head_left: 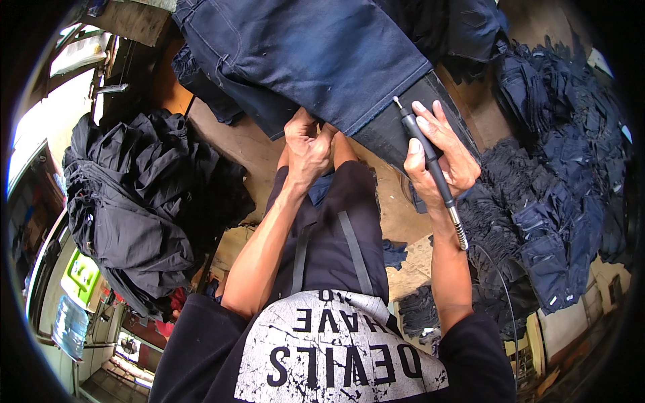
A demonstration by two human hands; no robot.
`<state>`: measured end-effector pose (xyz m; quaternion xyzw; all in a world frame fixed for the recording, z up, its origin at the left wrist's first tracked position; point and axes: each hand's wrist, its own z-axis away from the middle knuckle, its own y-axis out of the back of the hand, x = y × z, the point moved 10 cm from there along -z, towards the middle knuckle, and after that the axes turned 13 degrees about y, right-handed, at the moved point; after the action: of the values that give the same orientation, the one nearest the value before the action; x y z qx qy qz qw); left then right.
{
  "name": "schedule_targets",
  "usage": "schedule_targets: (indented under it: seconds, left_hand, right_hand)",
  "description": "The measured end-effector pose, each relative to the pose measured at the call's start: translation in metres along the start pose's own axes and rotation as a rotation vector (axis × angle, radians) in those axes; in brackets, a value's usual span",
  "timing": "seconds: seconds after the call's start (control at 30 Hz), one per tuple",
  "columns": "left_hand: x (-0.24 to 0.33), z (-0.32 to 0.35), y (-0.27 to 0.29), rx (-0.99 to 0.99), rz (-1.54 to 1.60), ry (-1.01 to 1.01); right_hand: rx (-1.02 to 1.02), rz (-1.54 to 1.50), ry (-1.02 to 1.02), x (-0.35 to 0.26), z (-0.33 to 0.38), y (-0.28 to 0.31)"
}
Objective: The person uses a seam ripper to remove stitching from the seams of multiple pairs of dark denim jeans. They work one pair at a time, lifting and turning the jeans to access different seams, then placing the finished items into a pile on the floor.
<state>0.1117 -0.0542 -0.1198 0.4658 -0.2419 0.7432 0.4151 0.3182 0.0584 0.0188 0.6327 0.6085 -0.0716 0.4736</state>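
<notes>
A dark blue denim garment [316, 54] with light stitching lies spread in front of me, its hemmed edge toward my lap. My left hand [309, 149] is closed at the garment's near edge, its fingers pinching the cloth and partly hidden. In my right hand [445, 151] is a pen-shaped rotary grinder [430, 158], black, with a small rounded tip and a spring at its cable end. The tip points up and left, beside the hem corner. Under that corner shows a dark flat board [437, 101].
A heap of black garments [148, 201] rises at my left. Stacks of dark blue and black garments [557, 195] fill the right side. The grinder's thin cable [502, 282] runs down at the right. At the far left are a green plastic item [80, 279] and a clear plastic container [70, 326].
</notes>
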Motion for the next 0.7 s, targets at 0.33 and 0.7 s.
schedule_targets:
  seconds: [0.33,0.7]
  left_hand:
    - [-0.017,0.001,0.004,-0.007,-0.044,0.163]
    - [-0.006,-0.01,-0.001,0.037,-0.161,-0.04]
  right_hand:
    - [0.043,0.054,-0.062,0.006,0.0,0.004]
    - [0.143,0.045,-0.145,0.013,0.01,0.019]
